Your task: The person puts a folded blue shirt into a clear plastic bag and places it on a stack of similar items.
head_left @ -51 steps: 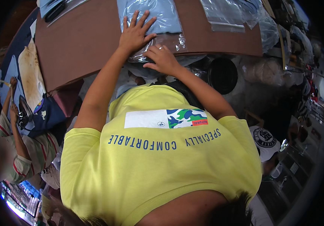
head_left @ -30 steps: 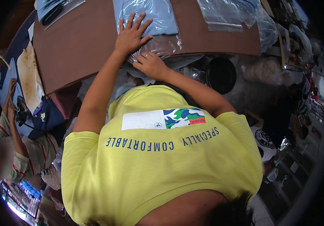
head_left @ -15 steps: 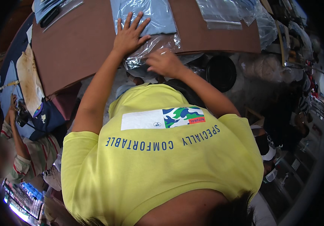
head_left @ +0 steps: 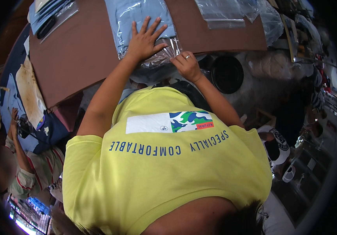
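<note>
A folded light blue garment [head_left: 129,17] lies inside a clear plastic bag [head_left: 164,49] at the near edge of the brown table. My left hand [head_left: 145,41] rests on the bag's lower part with fingers spread, pressing it down. At the bag's near right corner my right hand [head_left: 187,66] pinches the plastic edge between thumb and fingers. The loose end of the bag has creases between my two hands and hangs a little over the table edge.
Clear plastic bags [head_left: 223,15] lie at the table's far right. Folded blue garments [head_left: 49,17] are stacked at the far left. A round black object [head_left: 227,74] is below the table edge. At left, a co-worker's hand [head_left: 14,115] is near blue cloth.
My right hand has gone from hovering near the bag's open end to pinching its right corner. My left hand stays flat on the bag, and the view has shifted slightly.
</note>
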`<state>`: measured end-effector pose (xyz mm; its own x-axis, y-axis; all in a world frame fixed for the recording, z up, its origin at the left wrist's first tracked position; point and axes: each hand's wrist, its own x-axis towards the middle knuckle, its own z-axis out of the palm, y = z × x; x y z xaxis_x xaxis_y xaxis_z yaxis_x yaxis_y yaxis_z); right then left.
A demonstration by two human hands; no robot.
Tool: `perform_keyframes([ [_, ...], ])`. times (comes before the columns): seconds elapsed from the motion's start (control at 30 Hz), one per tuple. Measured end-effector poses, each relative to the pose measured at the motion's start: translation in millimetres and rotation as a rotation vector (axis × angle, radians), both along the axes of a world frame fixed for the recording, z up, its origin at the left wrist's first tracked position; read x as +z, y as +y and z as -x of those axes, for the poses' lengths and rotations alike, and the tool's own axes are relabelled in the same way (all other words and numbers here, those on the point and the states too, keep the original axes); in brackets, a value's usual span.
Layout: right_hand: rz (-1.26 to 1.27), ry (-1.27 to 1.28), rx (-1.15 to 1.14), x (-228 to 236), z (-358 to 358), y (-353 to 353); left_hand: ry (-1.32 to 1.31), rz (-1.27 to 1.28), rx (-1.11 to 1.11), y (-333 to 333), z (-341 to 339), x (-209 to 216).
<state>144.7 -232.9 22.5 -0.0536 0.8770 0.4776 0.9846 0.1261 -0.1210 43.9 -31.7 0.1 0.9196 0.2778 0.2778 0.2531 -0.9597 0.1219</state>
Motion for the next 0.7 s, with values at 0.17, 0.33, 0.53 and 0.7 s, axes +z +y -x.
perform_keyframes([
  [0.17, -0.075, -0.053, 0.054, -1, -1, -5, 0.031, -0.007, -0.003, -2, 3, 2],
  [0.33, -0.081, -0.086, 0.106, -1, -6, -8, 0.016, 0.015, -0.002, -3, 2, 3],
  [0.53, 0.002, -0.075, 0.082, 7, -9, -16, 0.041, 0.004, 0.003, -3, 2, 4],
  [0.7, -0.003, 0.113, -0.189, 11, -16, -18, 0.031, 0.020, -0.009, -5, 2, 5],
])
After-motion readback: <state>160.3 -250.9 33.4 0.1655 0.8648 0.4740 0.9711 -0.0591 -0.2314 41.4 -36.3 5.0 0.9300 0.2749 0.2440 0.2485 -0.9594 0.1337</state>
